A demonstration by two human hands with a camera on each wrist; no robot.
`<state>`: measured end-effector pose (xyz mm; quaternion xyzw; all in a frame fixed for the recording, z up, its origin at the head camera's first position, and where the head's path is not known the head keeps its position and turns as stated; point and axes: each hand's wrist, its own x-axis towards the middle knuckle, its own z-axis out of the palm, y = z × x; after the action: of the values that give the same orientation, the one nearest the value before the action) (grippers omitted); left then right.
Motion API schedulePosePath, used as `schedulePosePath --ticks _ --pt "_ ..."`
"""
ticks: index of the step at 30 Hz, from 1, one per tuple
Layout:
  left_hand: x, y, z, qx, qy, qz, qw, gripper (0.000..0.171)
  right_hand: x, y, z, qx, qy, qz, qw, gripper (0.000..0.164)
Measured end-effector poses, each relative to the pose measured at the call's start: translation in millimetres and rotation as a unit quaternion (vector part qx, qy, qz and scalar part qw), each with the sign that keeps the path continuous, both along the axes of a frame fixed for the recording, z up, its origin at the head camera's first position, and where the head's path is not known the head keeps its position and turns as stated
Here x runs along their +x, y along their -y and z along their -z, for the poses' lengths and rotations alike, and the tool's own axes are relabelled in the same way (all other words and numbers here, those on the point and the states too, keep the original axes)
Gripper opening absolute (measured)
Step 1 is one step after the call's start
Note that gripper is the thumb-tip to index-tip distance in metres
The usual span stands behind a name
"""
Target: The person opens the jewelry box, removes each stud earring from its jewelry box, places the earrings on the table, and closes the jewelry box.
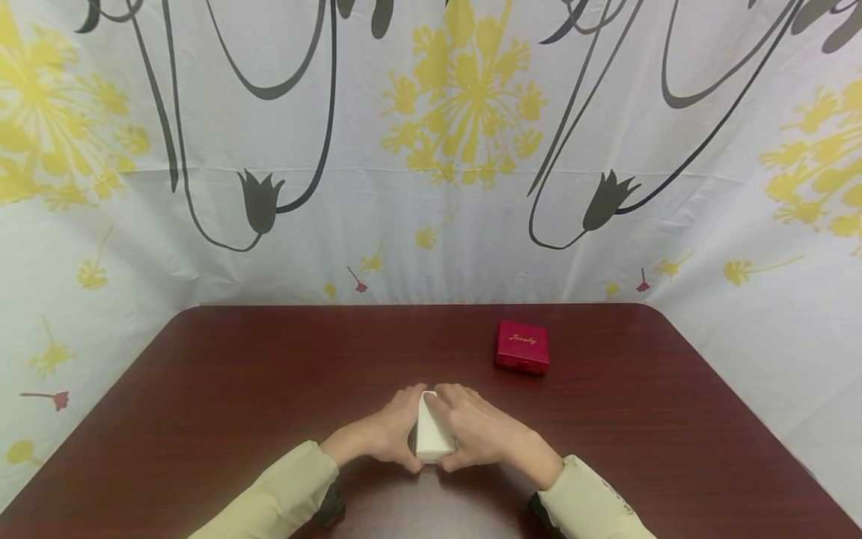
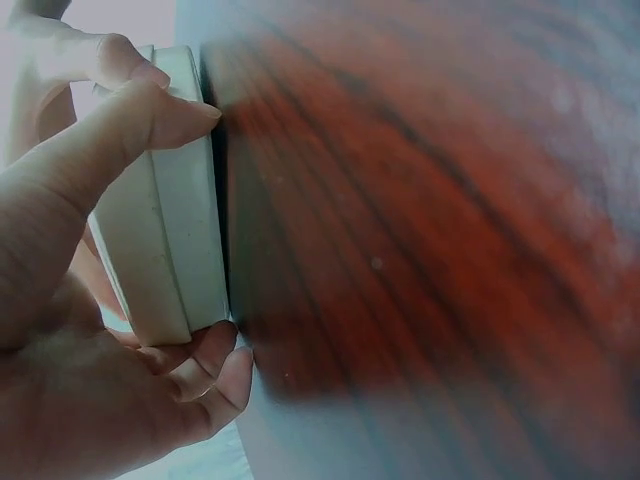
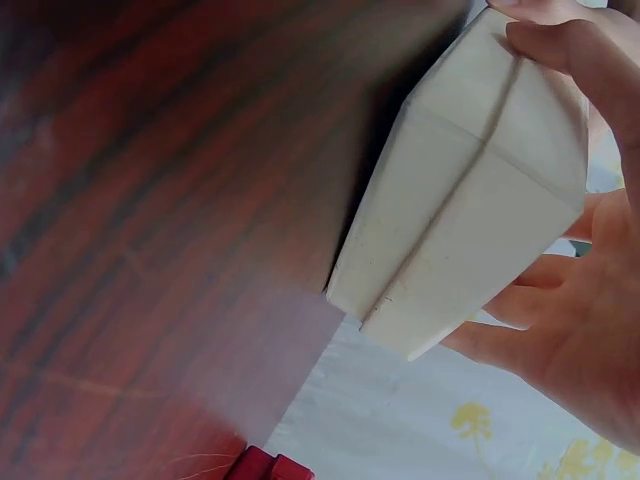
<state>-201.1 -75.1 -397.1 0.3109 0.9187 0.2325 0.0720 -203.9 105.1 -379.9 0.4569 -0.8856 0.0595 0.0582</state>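
Observation:
A small white lidded box (image 1: 434, 440) rests on the table between both hands, with a seam running around its sides. My left hand (image 1: 385, 434) holds its left side, thumb at the near end and fingers toward the far end. On the opposite side my right hand (image 1: 480, 433) grips it, thumb by the near corner and fingers reaching over the far part. The left wrist view shows the white box (image 2: 185, 240) framed by thumb and curled fingers. In the right wrist view, the lid seam on the box (image 3: 470, 190) looks closed.
A red box (image 1: 521, 346) with gold "Jewelry" lettering lies farther back, right of the hands. The dark red-brown wooden table (image 1: 303, 359) has rounded far corners. Behind it hangs a white curtain (image 1: 350, 209) with yellow and grey flower patterns.

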Motion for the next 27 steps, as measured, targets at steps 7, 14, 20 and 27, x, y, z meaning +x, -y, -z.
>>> schedulePosePath --ticks 7,14,20,27 --pt "0.6 0.4 -1.0 0.003 0.017 -0.009 0.9998 0.103 -1.8 -1.7 -1.7 -0.012 0.023 -0.004 1.0 0.079" --pt "0.4 0.6 -0.6 0.006 0.02 -0.01 0.9997 0.104 -0.9 -1.6 -3.0 -0.004 0.022 0.001 1.0 0.08" --pt "0.6 0.7 -0.9 0.004 0.024 -0.012 0.9996 0.105 0.1 0.6 -1.0 0.003 0.013 0.008 1.0 0.083" --pt "0.4 0.4 -0.6 0.005 0.023 -0.011 0.9997 0.105 0.6 1.5 -0.5 -0.001 -0.008 0.005 1.0 0.079"
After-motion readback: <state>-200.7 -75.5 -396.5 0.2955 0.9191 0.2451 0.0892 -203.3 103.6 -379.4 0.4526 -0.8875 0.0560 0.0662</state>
